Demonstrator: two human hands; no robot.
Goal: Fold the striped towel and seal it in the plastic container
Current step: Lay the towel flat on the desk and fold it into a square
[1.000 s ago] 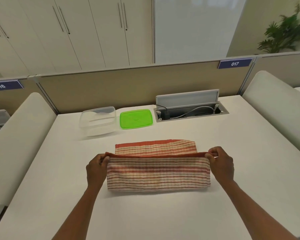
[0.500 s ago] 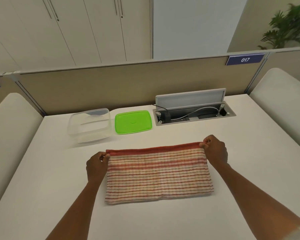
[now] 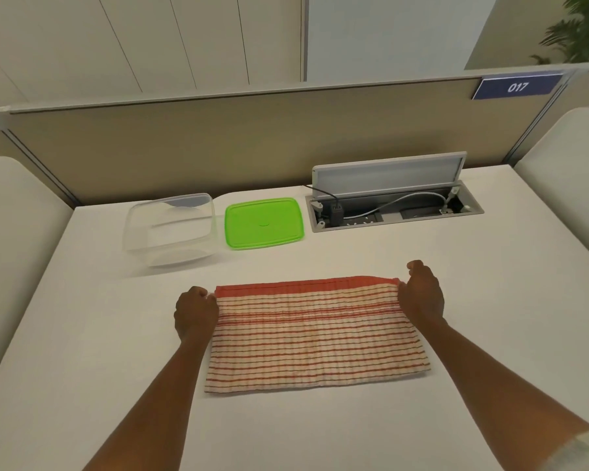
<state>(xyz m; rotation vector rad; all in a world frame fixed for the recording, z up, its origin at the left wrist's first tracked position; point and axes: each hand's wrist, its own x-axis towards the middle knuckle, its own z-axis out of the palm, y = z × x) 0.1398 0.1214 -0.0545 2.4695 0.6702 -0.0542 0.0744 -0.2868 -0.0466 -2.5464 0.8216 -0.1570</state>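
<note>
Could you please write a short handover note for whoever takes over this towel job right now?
Left hand and right hand each pinch a far corner of the red-and-cream striped towel, lying folded flat on the white desk.
The clear plastic container sits empty and open at the back, flat green lid beside it.
Left: fold smaller, place inside, press lid on.

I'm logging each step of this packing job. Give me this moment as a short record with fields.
towel: striped towel folded, flat on the table
left hand: left hand pinching the far left corner
right hand: right hand pinching the far right corner
container: clear plastic container, open, holding nothing
lid: green lid flat beside the container, to its right
</note>
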